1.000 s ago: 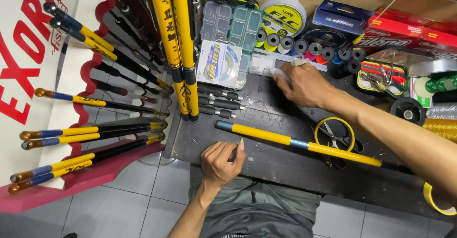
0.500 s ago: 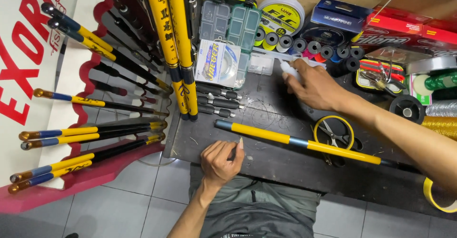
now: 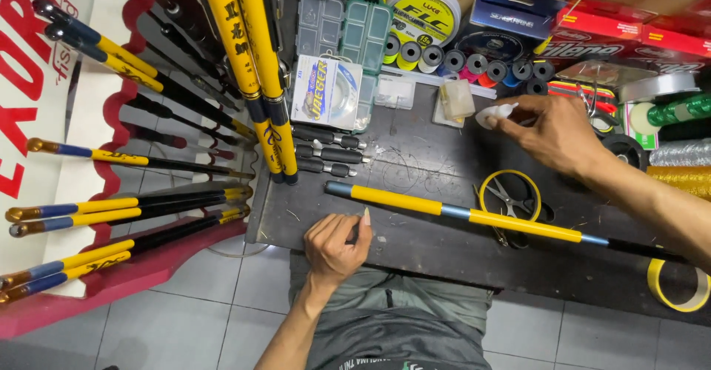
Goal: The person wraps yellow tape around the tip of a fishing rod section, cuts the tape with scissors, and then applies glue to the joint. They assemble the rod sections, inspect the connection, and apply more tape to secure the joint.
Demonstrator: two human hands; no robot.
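Right hand: the right hand point(image 3: 552, 133) reached in from three o'clock over the dark workbench point(image 3: 444, 248), fingers pinched on a small white object point(image 3: 495, 113).
White object: it sat at the fingertips toward twelve o'clock, just beside a small translucent box point(image 3: 457, 100) at its nine o'clock; what it was could not be told.
Left hand: the left hand point(image 3: 337, 248) rested at the bench's six o'clock edge, curled loosely, something thin seemingly pinched at thumb and forefinger, too small to identify.
Rod: a yellow and blue fishing rod section point(image 3: 474, 217) lay across the bench between the two hands.
Scissors: scissors point(image 3: 509, 201) lay inside a yellow tape ring point(image 3: 511, 196), under the rod.
Behind: a clear tackle box point(image 3: 343, 29) and thread spools point(image 3: 474, 65) stood at twelve o'clock.
Rack: yellow rods point(image 3: 111, 214) lay at nine o'clock.
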